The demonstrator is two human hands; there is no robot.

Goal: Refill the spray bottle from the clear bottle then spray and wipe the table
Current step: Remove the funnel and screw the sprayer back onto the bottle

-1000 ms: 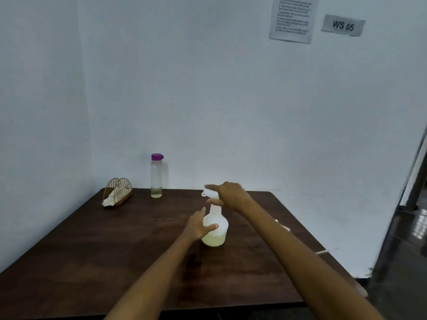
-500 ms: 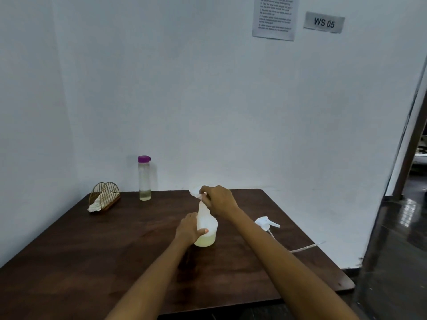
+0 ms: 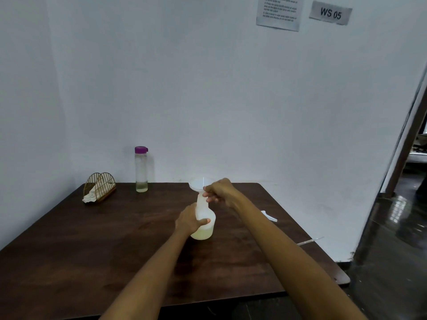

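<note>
Table [image 3: 97,250]: dark wood, set into a corner of white walls
Spray bottle [image 3: 205,224]: white, translucent, upright near the table's middle; spray head removed; a shallow layer of pale yellow liquid in the base
Funnel [image 3: 200,184]: white, seated in the spray bottle's open neck, cone facing up
Left hand [image 3: 190,221]: wrapped around the bottle's lower body, fingers closed on it, thumb across the front
Right hand [image 3: 220,190]: at the funnel's right rim, thumb and fingertips pinched together on the rim and stem; remaining fingers curled loosely below
Clear bottle [image 3: 141,170]: purple cap on, upright at the table's back edge by the wall, well apart from the spray bottle; a small amount of pale liquid at the bottom
Spray head [image 3: 269,216]: white, lying on the table to the right of the right forearm, partly hidden by it; its thin dip tube [image 3: 310,240] reaches toward the right edge
Napkin holder [image 3: 99,186]: gold wire, back left corner, left of the clear bottle; a crumpled white cloth [image 3: 90,197] hangs out of it
Wall: a printed sheet [image 3: 278,12] and a label [image 3: 330,13] reading "WS 05", upper right
</note>
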